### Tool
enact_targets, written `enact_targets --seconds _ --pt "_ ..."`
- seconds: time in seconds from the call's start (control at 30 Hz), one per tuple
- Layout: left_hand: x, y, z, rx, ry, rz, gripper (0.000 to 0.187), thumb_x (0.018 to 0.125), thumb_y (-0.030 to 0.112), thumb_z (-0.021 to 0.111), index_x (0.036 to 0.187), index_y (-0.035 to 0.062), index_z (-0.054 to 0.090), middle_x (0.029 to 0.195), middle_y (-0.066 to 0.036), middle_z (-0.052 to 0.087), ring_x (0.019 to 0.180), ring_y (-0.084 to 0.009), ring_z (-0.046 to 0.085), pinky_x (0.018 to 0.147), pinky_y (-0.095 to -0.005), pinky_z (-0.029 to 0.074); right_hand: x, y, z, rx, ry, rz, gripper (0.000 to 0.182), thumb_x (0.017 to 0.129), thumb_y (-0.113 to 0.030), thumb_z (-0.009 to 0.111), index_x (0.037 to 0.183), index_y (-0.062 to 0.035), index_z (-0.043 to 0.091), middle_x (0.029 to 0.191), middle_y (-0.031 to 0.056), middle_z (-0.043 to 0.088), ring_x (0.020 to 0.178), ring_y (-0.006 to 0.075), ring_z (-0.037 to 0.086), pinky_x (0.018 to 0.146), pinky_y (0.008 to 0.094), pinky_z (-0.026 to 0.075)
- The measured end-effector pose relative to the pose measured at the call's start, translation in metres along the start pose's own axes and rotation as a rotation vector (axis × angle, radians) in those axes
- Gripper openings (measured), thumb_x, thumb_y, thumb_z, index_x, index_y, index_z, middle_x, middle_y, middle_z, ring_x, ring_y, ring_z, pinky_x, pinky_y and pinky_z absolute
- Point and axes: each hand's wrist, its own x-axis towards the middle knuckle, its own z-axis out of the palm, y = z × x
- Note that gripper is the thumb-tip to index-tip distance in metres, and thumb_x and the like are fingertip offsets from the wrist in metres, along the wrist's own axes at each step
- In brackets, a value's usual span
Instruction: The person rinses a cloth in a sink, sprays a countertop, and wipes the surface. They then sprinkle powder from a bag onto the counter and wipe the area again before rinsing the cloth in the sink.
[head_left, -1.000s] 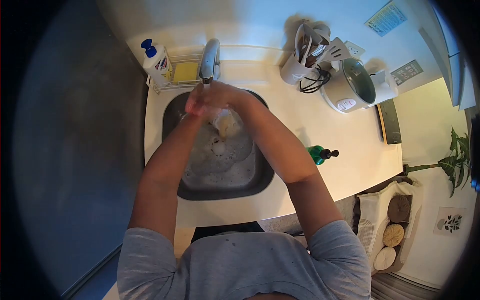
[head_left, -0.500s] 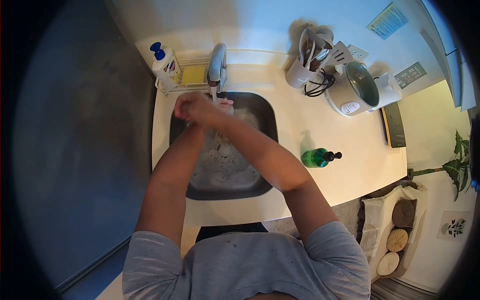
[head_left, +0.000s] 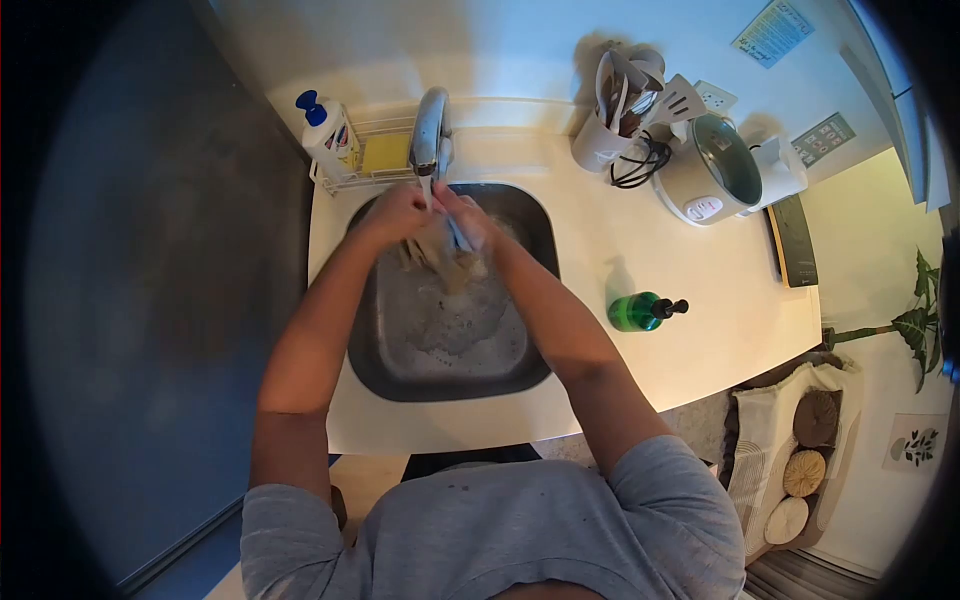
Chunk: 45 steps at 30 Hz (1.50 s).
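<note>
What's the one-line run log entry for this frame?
left hand: under faucet, on pale item | right hand: same | pale item: unclear | sink: sudsy | green bottle: on counter

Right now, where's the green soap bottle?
In the head view, the green soap bottle lies on its side on the white counter, right of the sink and below the rice cooker.
</note>
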Motion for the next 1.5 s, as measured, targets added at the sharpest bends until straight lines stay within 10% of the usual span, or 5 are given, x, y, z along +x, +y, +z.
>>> enact_targets --seconds 0.17,0.27,0.33,0.93,1.5 --pt "-0.048 -0.012 -0.002 -1.095 0.169 0.171 0.046 0.07 0.011 0.055 0.115 0.0045 0.053 0.107 -0.015 0.056 0.098 -0.0219 0.055 0.087 -0.0339 0.043 -0.023 0.0 -0.036 -0.738 -0.175 0.155 0.033 0.085 -0.032 0.053 0.1 -0.0032 0.058 0.091 0.0033 0.059 0.079 0.0102 0.052 0.068 0.0283 0.044" --pt "-0.037 -0.055 0.054 -1.989 0.132 0.317 0.043 0.082 0.019 0.04 0.122 0.0051 0.046 0.12 -0.017 0.049 0.113 -0.0298 0.046 0.095 -0.0436 0.037 -0.025 0.02 -0.018 0.24 0.018 -0.003 0.029 0.079 -0.032 0.061 0.078 -0.0028 0.061 0.079 0.0039 0.062 0.073 0.0133 0.056 0.067 0.0312 0.045" --pt "-0.007 -0.045 0.087 -1.991 0.399 -0.272 0.04 0.083 0.027 0.042 0.12 0.0106 0.048 0.114 -0.012 0.053 0.107 -0.025 0.05 0.09 -0.0389 0.041 -0.019 0.022 0.027 0.589 0.159 -0.055 0.027 0.078 -0.025 0.061 0.064 -0.0024 0.056 0.074 0.0076 0.063 0.071 0.0199 0.059 0.065 0.0344 0.046" --pt "-0.016 -0.035 0.065 -0.515 0.161 -0.002 0.044 0.075 0.016 0.058 0.116 0.0032 0.044 0.105 -0.006 0.054 0.091 -0.0141 0.053 0.075 -0.0287 0.044 0.011 -0.022 0.026 -1.294 -0.194 -0.214 0.032 0.075 -0.038 0.057 0.079 -0.0066 0.063 0.076 0.015 0.061 0.077 0.0304 0.06 0.071 0.0384 0.044" --pt "-0.024 -0.071 0.085 -1.888 0.122 0.026 0.03 0.082 0.025 0.053 0.107 0.0084 0.053 0.106 -0.007 0.055 0.097 -0.0207 0.053 0.086 -0.0341 0.043 -0.045 0.006 0.021 0.736 0.15 -0.069 0.019 0.074 -0.02 0.065 0.076 -0.0018 0.062 0.081 0.007 0.062 0.076 0.0177 0.057 0.067 0.0295 0.042"
